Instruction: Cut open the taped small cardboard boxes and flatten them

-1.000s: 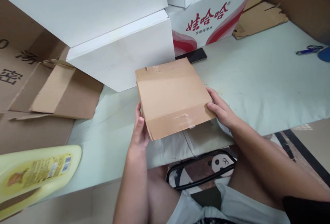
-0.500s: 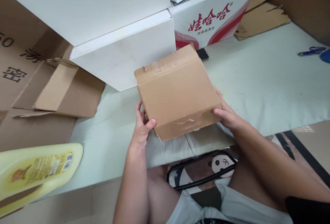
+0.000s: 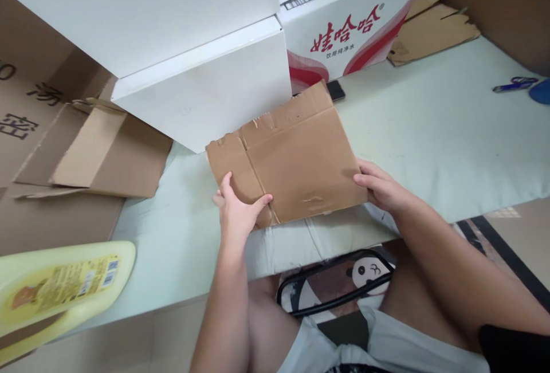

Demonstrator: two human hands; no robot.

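A brown piece of cardboard (image 3: 301, 161) with creases and a torn top edge lies tilted over the front of the table. Near its left crease, my left hand (image 3: 240, 207) has the thumb on the main panel and a finger across the left flap (image 3: 230, 161); some fingers are partly hidden. My right hand (image 3: 380, 187) pinches the lower right edge, thumb on top and the other fingers at the side or underneath. The underside of the cardboard is out of sight.
White boxes (image 3: 206, 86) and a white-and-red water carton (image 3: 344, 40) stand behind, a dark phone-like object (image 3: 336, 90) beside them. Folded cardboard (image 3: 129, 155) and a yellow bottle (image 3: 116, 287) are at left. A blue-handled tool (image 3: 513, 85) lies at right on the pale green tablecloth (image 3: 429, 149).
The cardboard looked like a closed, boxy shape before; now it is flatter, with its left flap spread outward. My left hand has turned over that flap, while my right hand stays at the right edge.
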